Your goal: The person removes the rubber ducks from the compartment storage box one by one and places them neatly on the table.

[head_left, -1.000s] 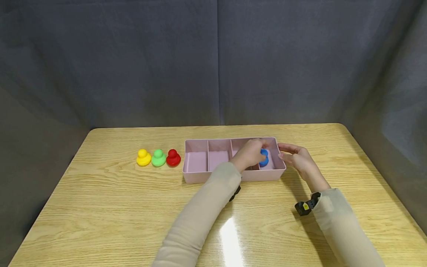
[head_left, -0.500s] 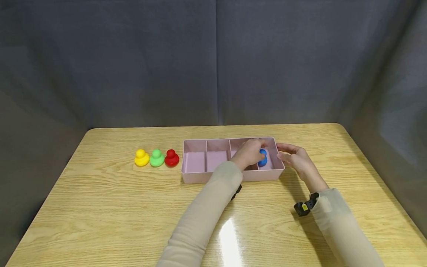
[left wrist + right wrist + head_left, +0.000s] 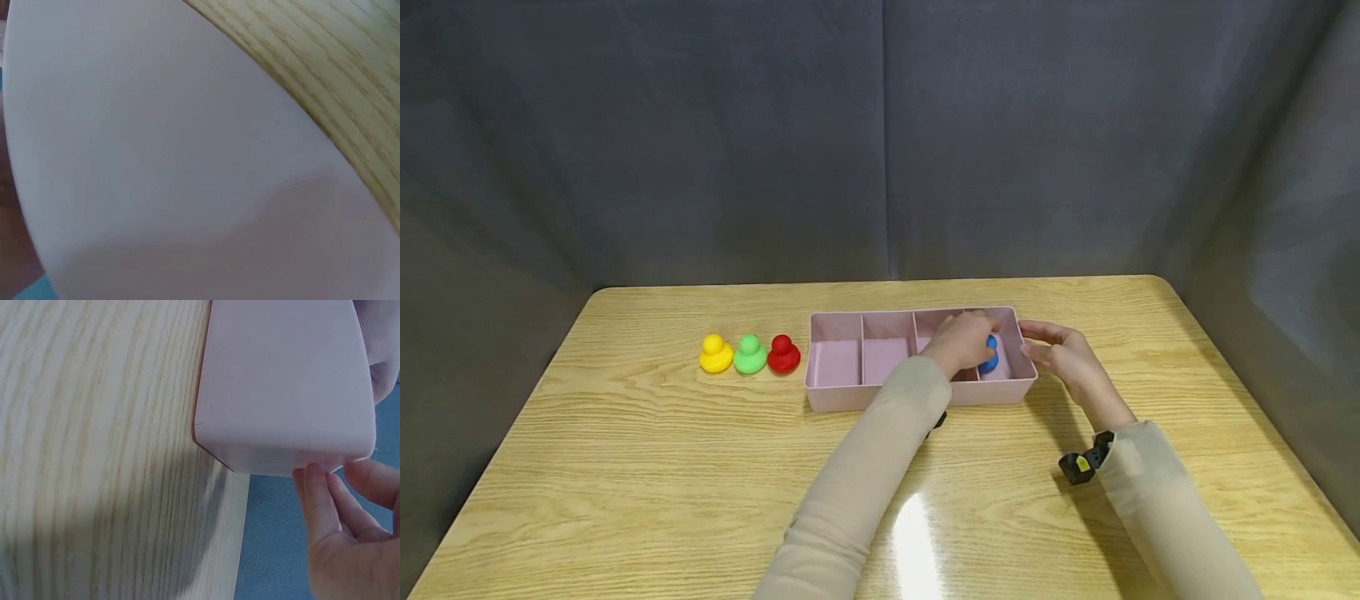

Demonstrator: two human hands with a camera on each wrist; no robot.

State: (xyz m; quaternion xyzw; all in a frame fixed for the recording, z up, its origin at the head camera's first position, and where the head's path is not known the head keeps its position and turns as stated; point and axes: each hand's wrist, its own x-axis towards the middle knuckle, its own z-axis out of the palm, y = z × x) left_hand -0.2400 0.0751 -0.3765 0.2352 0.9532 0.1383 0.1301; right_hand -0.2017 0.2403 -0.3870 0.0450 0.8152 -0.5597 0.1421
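In the head view my left hand [image 3: 959,342] reaches into the right-end compartment of a long pink divided box [image 3: 844,399]. Its fingers and thumb hold a blue piece with a rounded knob [image 3: 991,360], partly covered by the hand. My right hand [image 3: 1070,359] is at the box's right end, fingers extended against the outer wall and thumb near the rim. The right wrist view has these fingers [image 3: 322,503] touching the end wall of the box. The box's pink wall [image 3: 169,137] fills most of the left wrist view and hides the left hand's grip.
Left of the box, a yellow [image 3: 717,354], a green [image 3: 750,355] and a red knobbed piece [image 3: 783,356] stand in a row on the wooden table [image 3: 647,467]. Thin dividers split the box into several compartments. Dark grey curtain [image 3: 737,150] surrounds the table's back and sides.
The head view has shifted slightly, so everything appears a little farther left. The left hand has tilted slightly over the blue piece, covering more of it. The right hand stays at the box's end.
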